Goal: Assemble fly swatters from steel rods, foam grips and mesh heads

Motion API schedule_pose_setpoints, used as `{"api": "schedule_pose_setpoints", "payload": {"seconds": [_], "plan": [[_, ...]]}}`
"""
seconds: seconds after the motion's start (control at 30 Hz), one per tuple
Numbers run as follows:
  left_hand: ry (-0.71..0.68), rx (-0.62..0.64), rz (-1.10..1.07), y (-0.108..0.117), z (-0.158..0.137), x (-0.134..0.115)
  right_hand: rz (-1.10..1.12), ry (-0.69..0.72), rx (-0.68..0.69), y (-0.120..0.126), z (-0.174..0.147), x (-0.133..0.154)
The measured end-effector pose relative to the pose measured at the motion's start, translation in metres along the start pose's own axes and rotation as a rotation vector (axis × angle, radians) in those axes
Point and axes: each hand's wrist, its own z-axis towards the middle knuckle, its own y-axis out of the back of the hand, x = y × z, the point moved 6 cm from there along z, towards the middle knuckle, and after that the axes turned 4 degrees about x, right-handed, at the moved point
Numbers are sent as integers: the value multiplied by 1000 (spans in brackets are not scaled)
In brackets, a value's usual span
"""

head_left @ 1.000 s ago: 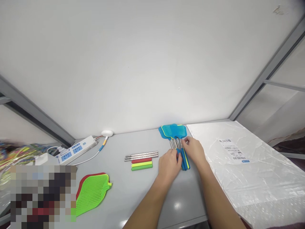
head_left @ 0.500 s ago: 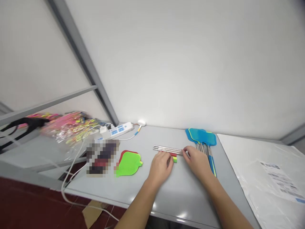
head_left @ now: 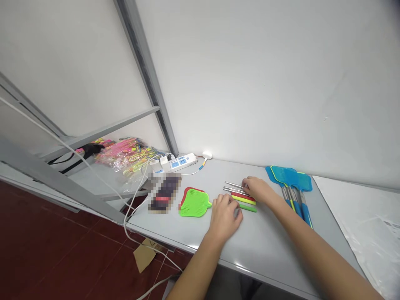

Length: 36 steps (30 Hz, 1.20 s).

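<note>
The person's left hand (head_left: 225, 214) arches over the left part of three short handles on the grey tabletop (head_left: 265, 246), its fingers curled; whether its grip is clamped on any of them cannot be told. The right hand (head_left: 258, 189) has its fingertips down at the right end of the slim metal rods (head_left: 233, 190); whether that grip is closed on one cannot be told either. The rods lie just beyond the red handle (head_left: 240, 195), with the yellow handle (head_left: 245, 200) and green handle (head_left: 248, 207) nearer the person. No lettering can be made out on any of these.

To the left, a green mesh head (head_left: 195, 203) overlaps a red one; to the right lie blue flyswatters (head_left: 290, 178). The white package (head_left: 359, 216) at far right carries dark print, too faint to read. The power strip (head_left: 176, 163) shows blue socket panels but no legible wording.
</note>
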Motion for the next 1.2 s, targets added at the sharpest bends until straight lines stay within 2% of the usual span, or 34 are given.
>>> {"api": "schedule_pose_setpoints", "payload": {"seconds": [0.13,0.23,0.3,0.4,0.5,0.57,0.67,0.8,1.0,1.2], "plan": [[-64,25,-23,-2,-2,-6,143,-42,-84,3,4,0],[-78,26,-34,-4,-2,-6,326,-84,-233,17,-4,-9],[-77,18,-42,-5,-2,-4,481,-99,-395,30,-21,-17],[-77,8,-57,-6,-2,-3,762,-118,-716,39,-62,-29],[-78,3,-71,-7,-2,-3,1086,-116,-1017,23,-110,-34],[-81,2,-76,-8,-2,-4,1283,-96,-1119,2,-133,-31],[-97,12,-87,-10,-1,-6,1534,-73,-1135,-25,-151,-23],[-132,37,-133,-13,-5,-12,1804,-71,-1074,-46,-158,-21],[-94,87,-290,-15,-35,-25,2107,-75,-903,-62,-160,-29],[-73,146,-349,-14,-60,-32,2247,-5,-765,-66,-157,-24]]}}
